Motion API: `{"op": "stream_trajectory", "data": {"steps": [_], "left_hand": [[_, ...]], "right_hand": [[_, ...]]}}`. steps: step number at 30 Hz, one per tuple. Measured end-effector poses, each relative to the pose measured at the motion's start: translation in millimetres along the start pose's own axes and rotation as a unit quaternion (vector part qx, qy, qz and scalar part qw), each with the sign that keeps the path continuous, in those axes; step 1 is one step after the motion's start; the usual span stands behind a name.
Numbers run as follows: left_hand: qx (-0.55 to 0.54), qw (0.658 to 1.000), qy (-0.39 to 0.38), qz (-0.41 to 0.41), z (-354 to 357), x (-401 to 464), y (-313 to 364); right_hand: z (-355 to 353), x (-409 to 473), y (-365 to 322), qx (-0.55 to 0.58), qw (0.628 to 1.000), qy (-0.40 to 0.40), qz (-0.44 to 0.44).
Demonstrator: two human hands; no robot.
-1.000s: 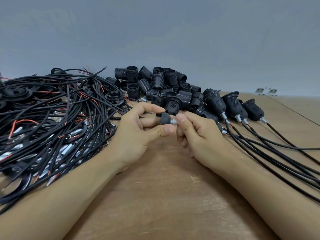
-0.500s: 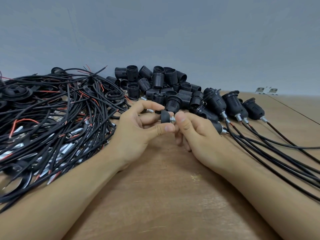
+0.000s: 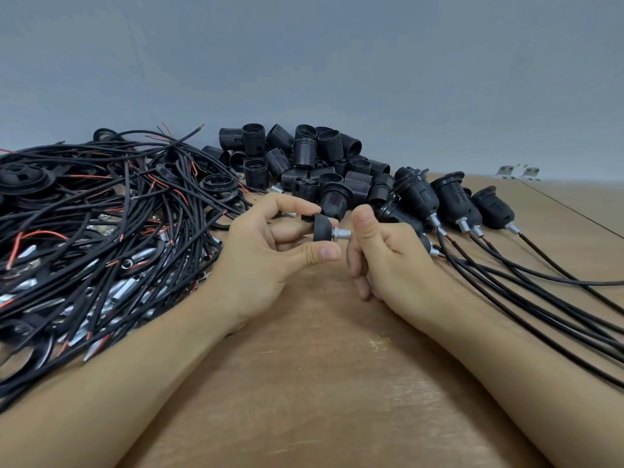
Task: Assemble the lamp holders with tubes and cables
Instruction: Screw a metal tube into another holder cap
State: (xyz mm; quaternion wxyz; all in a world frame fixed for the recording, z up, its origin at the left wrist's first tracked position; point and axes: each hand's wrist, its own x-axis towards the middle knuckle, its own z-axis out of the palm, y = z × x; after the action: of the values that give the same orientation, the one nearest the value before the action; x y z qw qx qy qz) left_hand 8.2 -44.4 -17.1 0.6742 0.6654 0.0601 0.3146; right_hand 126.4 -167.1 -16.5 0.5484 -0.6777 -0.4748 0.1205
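My left hand [image 3: 270,251] pinches a small black holder cap [image 3: 322,228] between thumb and fingers. A short silver threaded tube [image 3: 341,234] sticks out of the cap to the right. My right hand [image 3: 388,255] sits just right of the tube's end, thumb raised off it and fingers loosely curled downward, with nothing seen in its grasp. Behind the hands lies a heap of black threaded lamp holder bodies [image 3: 304,157]. A tangle of black and red cables [image 3: 101,211] with loose silver tubes [image 3: 128,288] fills the left side.
Several assembled holders [image 3: 452,201] with tubes and cables lie in a row at the right, their cables [image 3: 540,298] trailing toward the right edge. Black rings and caps [image 3: 23,179] sit at far left. Two small metal brackets [image 3: 518,171] lie at the back right on the wooden table [image 3: 304,383].
My right thumb and fingers have come off the silver tube, which now shows fully. The left hand still holds the cap at about the same spot.
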Motion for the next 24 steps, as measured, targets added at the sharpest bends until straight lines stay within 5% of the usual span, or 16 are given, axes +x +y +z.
{"op": "stream_trajectory", "data": {"steps": [24], "left_hand": [[0.007, 0.999, -0.012, 0.037, -3, -1, 1]], "right_hand": [[-1, -1, -5, 0.023, 0.998, -0.052, 0.005]]}}
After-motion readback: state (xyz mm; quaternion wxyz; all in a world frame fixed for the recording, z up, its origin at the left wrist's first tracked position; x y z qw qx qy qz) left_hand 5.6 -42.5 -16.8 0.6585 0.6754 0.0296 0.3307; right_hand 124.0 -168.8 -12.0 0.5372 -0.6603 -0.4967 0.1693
